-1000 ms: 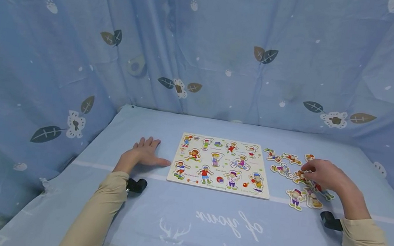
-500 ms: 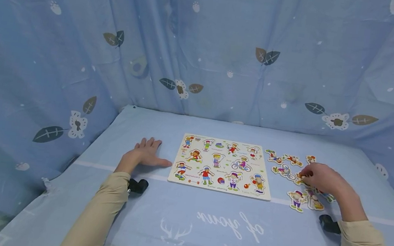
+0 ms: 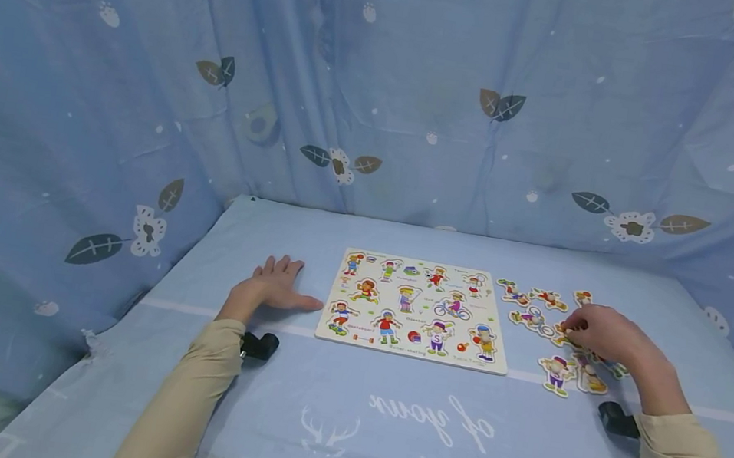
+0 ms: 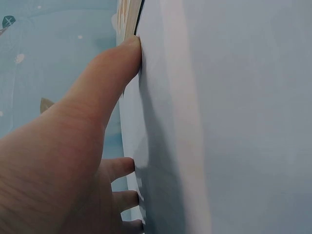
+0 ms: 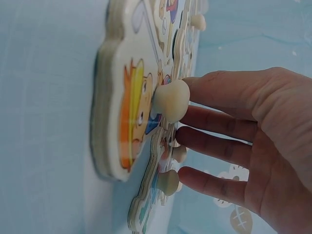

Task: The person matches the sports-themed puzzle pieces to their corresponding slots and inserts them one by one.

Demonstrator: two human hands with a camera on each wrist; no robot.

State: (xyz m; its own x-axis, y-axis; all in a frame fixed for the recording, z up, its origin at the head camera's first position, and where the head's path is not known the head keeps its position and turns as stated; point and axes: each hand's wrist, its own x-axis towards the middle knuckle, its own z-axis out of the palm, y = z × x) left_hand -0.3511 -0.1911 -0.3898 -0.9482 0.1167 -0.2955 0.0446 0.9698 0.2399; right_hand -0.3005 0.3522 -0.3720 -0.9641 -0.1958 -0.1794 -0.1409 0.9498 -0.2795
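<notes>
A flat white puzzle board [image 3: 417, 348] printed with children at sports lies on the table. My left hand [image 3: 272, 285] rests on the cloth with fingers spread, its thumb tip at the board's left edge, touching or nearly so. To the right of the board lies a loose group of knobbed wooden puzzle pieces [image 3: 557, 374], some overlapping. My right hand [image 3: 613, 337] is over this group, thumb and index finger together at a puzzle piece [image 3: 560, 336]. In the right wrist view, a near piece's round knob [image 5: 171, 101] hides those fingertips; the other fingers are loosely bent.
A pale blue cloth [image 3: 344, 404] with white lettering and a deer print covers the table. Blue patterned curtains [image 3: 426, 97] hang behind and at the sides. A black wrist mount [image 3: 259, 346] sits below the left wrist, another mount [image 3: 618, 419] below the right.
My right hand has come slightly nearer over the pieces, baring more of the piece behind it. The left hand stays put, and the whole head view has shifted a little.
</notes>
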